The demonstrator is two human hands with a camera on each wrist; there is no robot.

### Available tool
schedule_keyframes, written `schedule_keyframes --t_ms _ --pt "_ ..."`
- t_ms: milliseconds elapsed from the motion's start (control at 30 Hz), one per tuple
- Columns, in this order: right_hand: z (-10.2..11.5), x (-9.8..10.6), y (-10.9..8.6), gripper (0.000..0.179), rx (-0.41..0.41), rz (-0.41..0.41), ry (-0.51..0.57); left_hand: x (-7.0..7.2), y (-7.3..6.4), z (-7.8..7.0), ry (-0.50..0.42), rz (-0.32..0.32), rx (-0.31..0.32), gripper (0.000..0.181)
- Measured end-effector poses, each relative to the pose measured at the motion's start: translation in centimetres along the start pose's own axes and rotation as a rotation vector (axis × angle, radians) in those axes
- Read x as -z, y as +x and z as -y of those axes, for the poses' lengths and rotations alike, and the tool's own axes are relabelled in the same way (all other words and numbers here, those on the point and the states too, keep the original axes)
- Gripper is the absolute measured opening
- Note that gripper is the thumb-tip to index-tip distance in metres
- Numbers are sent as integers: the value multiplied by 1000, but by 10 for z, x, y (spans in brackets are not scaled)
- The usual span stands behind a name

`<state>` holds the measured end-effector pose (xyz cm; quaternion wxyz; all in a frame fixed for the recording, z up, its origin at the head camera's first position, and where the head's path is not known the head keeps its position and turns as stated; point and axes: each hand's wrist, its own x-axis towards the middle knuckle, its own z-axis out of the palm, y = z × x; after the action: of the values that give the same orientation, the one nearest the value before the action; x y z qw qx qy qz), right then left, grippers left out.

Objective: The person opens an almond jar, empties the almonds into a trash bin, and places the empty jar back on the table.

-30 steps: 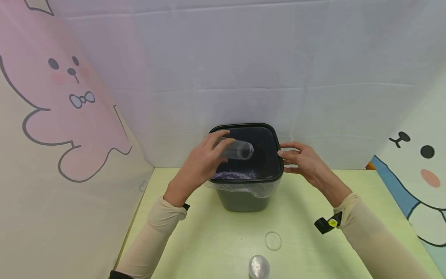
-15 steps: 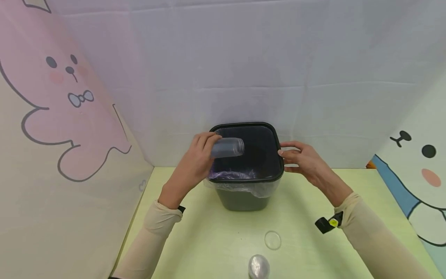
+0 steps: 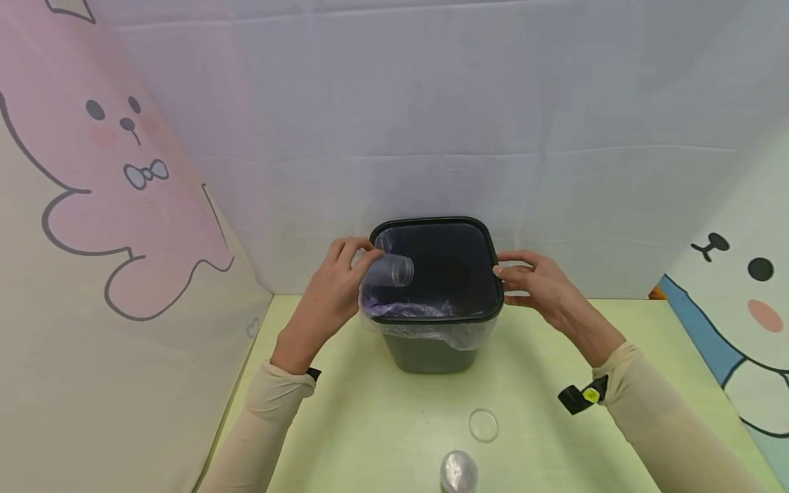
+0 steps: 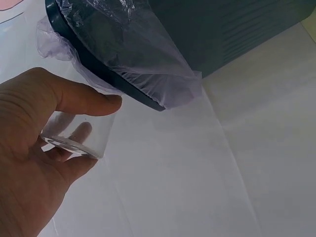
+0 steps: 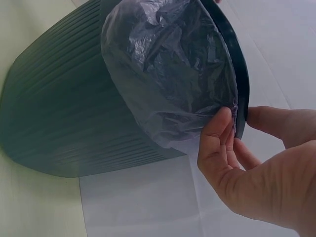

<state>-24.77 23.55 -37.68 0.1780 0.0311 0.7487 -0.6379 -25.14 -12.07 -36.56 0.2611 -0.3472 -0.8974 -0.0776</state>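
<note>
A dark green-grey trash bin point(image 3: 431, 355) stands at the back of the table, lined with a thin clear bag point(image 3: 459, 335) folded over its black rim. My left hand point(image 3: 329, 291) holds a clear jar point(image 3: 394, 271) on its side over the left part of the bin's opening, its threaded mouth facing right. In the left wrist view, thumb and fingers grip the jar point(image 4: 86, 133) near its base, just outside the bin's rim. On the right side, my right hand point(image 3: 539, 287) pinches the rim and bag edge point(image 5: 232, 94) between thumb and fingers.
In front of the bin, a thin clear ring point(image 3: 483, 425) lies on the pale yellow table point(image 3: 364, 424). Nearer me sits a small, shiny, clear round object point(image 3: 459, 472), partly cut off by the frame. A white cloth wall point(image 3: 431, 137) rises close behind the bin.
My left hand has carried the jar leftward across the bin's opening, from near its middle to its left side. The right hand keeps its place on the rim.
</note>
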Motion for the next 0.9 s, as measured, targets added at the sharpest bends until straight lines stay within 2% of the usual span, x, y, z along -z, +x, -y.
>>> schedule_keyframes --t_ms 333,467,600,767,900 --pt "-1 -1 0 59 0 -2 17 5 -1 -1 -35 -32 70 58" --pt "-1 0 0 58 0 -3 21 9 -1 -1 -110 -35 106 63" --pt "-2 0 1 58 4 -4 24 12 1 -1 -209 -34 142 60" --pt "-2 0 0 57 6 -3 27 14 4 -4 -266 20 204 55" --pt "-2 0 0 58 4 -3 25 15 4 -7 -230 88 260 53"
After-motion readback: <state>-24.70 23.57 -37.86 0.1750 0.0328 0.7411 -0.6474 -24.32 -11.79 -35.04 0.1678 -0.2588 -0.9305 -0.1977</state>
